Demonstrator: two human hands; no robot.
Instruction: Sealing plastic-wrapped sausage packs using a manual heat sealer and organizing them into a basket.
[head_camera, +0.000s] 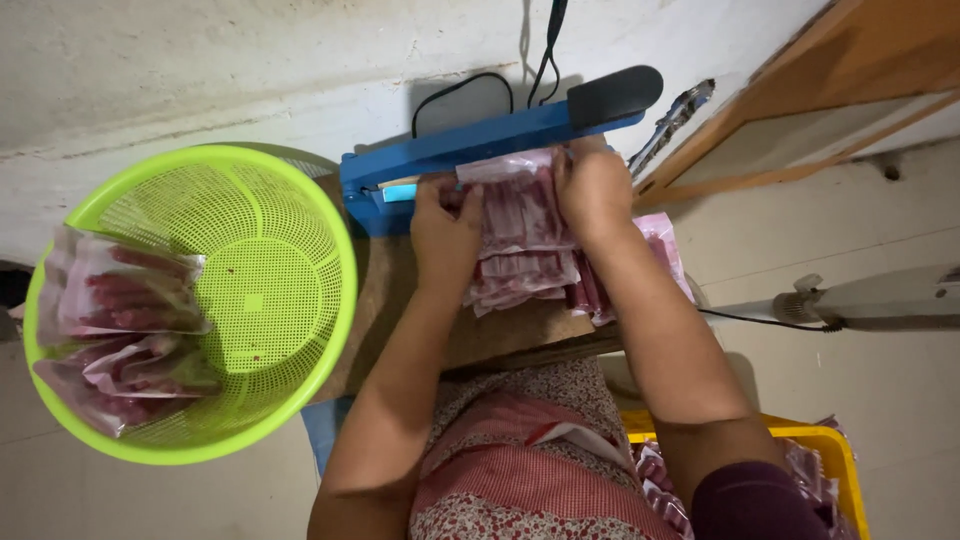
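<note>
A blue heat sealer (470, 145) with a black handle stands on a small wooden table (385, 300) against the wall. Clear plastic packets of red sticks (520, 240) lie stacked in front of it. The top packet's open end lies at the sealer's bar. My left hand (445, 225) grips the stack's left side. My right hand (592, 190) presses on the right side of the top packet near the bar.
A lime green perforated basket (290, 300) at the left holds several filled packets (120, 330). A yellow crate (810, 440) with more packets sits at the lower right. Metal tongs (672, 122) lean by a wooden door frame (800, 100). A black cable runs up the wall.
</note>
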